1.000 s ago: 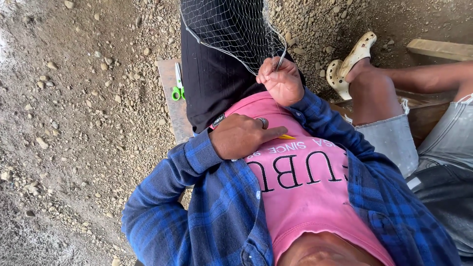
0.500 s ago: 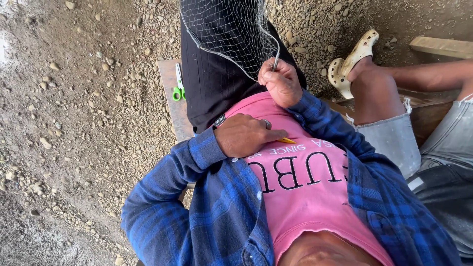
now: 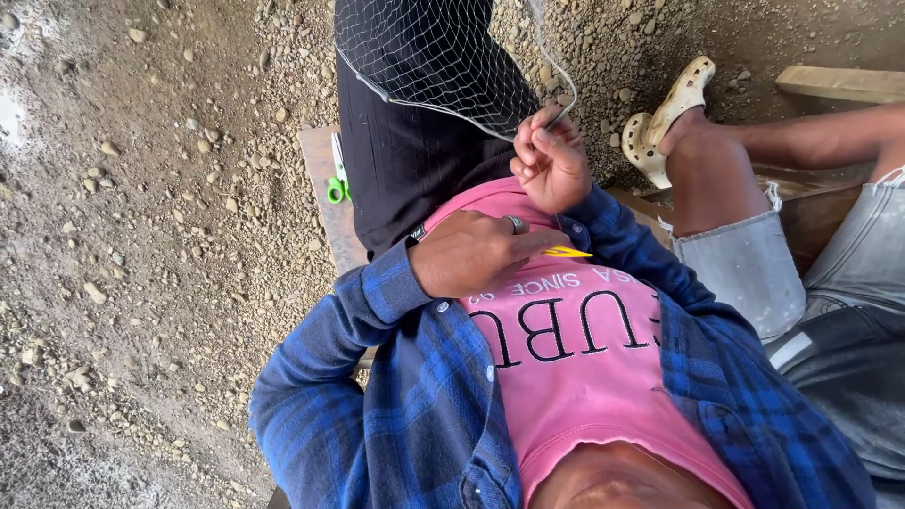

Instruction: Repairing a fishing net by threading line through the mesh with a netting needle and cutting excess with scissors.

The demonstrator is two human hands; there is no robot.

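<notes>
A thin white mesh net [image 3: 429,57] hangs over my black-trousered lap [image 3: 405,170]. My right hand [image 3: 551,162] is raised in front of my pink shirt and pinches the net's corded edge between its fingers. Just below it, my left hand [image 3: 468,251], with a ring on one finger, rests against my chest. It holds a small yellow netting needle [image 3: 567,252] that points toward my right arm. Both arms are in blue checked sleeves.
Green-handled scissors [image 3: 336,181] lie on the wooden bench [image 3: 323,221] beside my left thigh. Another person sits at right, with a bare leg [image 3: 716,174], a cream clog [image 3: 665,108] and denim shorts. A wooden plank [image 3: 839,83] lies far right. Gravel ground [image 3: 151,236] lies to the left.
My right hand has kept its pinch on the net edge and shifted slightly. The left hand with the yellow needle has stayed on my chest.
</notes>
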